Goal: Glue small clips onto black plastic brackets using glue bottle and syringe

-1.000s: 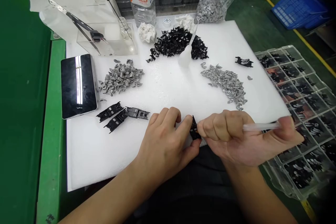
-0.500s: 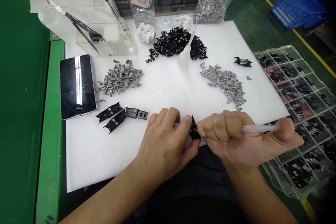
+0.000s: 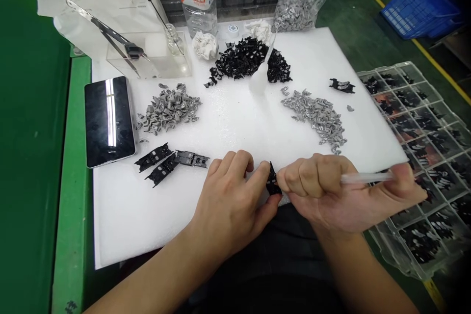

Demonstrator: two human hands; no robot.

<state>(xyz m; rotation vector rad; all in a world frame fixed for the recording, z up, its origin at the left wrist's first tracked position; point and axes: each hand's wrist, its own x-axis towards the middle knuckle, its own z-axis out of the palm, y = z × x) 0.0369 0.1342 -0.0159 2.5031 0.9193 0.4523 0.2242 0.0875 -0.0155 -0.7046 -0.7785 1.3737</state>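
My left hand pinches a small black part between thumb and index finger near the front edge of the white board. Against that part's right side rests my right hand, its fingers curled round a thin translucent tool whose far end lies at the thumb. The tool's tip is hidden. Left of my hands lie black assembled parts. Grey pieces form one pile at the left and another at the right. Behind them is a heap of black parts.
A phone lies at the left, with tweezers on a clear box behind it. At the back stand a bottle and a bag of grey pieces. A compartment tray sits at the right, below a blue basket.
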